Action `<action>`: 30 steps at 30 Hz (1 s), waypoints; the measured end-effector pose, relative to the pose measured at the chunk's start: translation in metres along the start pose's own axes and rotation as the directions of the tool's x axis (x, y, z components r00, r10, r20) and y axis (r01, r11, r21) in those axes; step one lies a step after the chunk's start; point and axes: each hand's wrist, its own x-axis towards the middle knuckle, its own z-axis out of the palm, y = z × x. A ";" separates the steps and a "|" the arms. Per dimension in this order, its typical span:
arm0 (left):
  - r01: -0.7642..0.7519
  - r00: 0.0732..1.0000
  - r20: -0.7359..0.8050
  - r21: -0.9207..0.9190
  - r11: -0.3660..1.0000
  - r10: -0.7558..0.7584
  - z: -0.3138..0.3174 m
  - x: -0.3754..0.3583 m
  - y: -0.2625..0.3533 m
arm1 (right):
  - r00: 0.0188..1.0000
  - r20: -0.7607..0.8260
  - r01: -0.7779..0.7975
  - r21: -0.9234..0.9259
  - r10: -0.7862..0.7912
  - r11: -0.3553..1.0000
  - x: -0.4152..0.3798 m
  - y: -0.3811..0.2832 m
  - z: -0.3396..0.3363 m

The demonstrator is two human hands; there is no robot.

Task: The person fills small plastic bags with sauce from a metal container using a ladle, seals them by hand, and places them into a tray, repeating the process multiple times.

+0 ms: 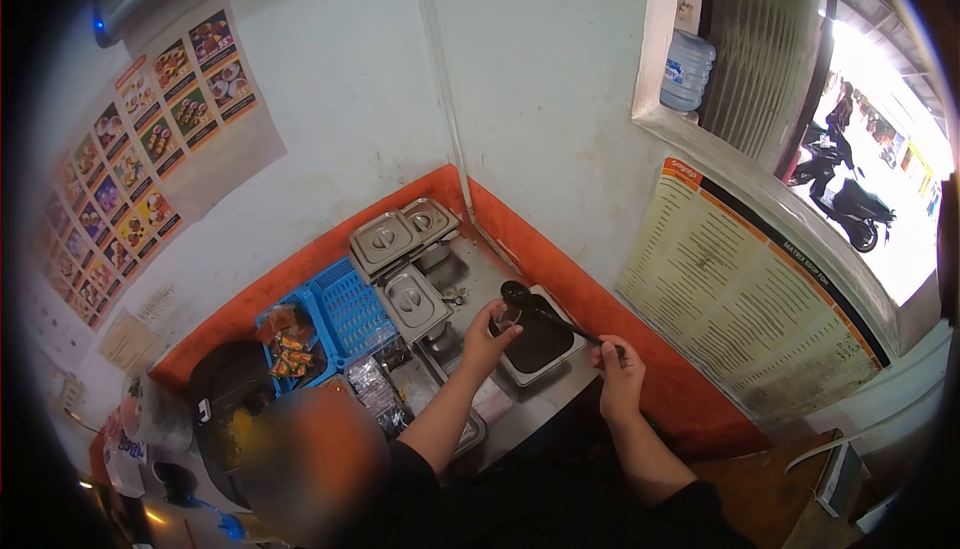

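My left hand (487, 337) is closed around a small clear cup (507, 317) above the left edge of a steel pan (538, 347) of dark contents. The fingers of my right hand (620, 377) wrap the handle end of a black ladle (560, 319). The ladle's bowl (516, 294) is at the cup's rim, over the pan's upper left corner; whether they touch cannot be made out. Left of my hands stand lidded steel containers (412, 299).
Blue baskets (350, 304) stand left of the containers, one holding small packets (290, 354). Plastic-wrapped items (372, 389) lie on a tray near my left forearm. An orange-edged wall (600, 334) borders the counter. A blurred head or cap (325, 459) is at lower left.
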 end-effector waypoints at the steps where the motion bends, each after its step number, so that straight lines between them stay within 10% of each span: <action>1: 0.002 1.000 -0.013 0.042 0.999 -0.002 0.000 0.000 0.000 | 0.993 -0.041 -0.103 0.156 0.111 0.982 0.001 -0.002 0.001; 4: 0.137 0.990 -0.007 -0.243 0.960 -0.143 -0.009 -0.009 0.025 | 0.977 -0.088 -0.157 0.310 0.193 0.938 0.006 0.009 -0.005; 8: -0.028 0.998 -0.052 0.006 1.000 0.028 -0.002 -0.009 0.000 | 0.968 -0.134 -0.162 0.321 0.215 0.933 0.015 0.074 -0.024; 11: 0.166 0.986 0.016 -0.156 0.974 -0.165 -0.015 -0.016 0.029 | 0.977 0.026 -0.211 -0.052 0.213 0.976 0.021 0.115 -0.031; 13: 0.203 0.979 0.022 -0.238 0.950 -0.204 -0.019 -0.020 0.047 | 0.923 0.310 0.385 -0.747 -0.228 0.542 0.018 0.058 0.008; 16: 0.347 0.933 0.122 -0.551 0.759 -0.338 -0.025 -0.031 0.079 | 0.798 0.482 0.597 -0.545 -0.363 0.589 0.012 -0.030 0.059; 20: 0.252 0.964 0.068 -0.550 0.796 -0.258 -0.038 -0.043 0.103 | 0.821 0.512 0.476 -0.373 -0.251 0.796 0.002 -0.038 0.084; 22: 0.318 0.941 0.121 -0.628 0.710 -0.315 -0.059 -0.045 0.119 | 0.884 0.457 -0.233 0.242 0.101 0.942 -0.004 -0.037 0.091; 23: 0.228 0.968 0.049 -0.589 0.776 -0.247 -0.064 -0.048 0.122 | 0.873 0.474 0.077 0.097 -0.114 0.992 0.002 -0.012 0.086; 30: 0.256 0.947 0.024 -0.662 0.705 -0.321 -0.083 -0.058 0.146 | 0.856 0.516 0.035 0.008 -0.034 0.999 -0.008 -0.034 0.095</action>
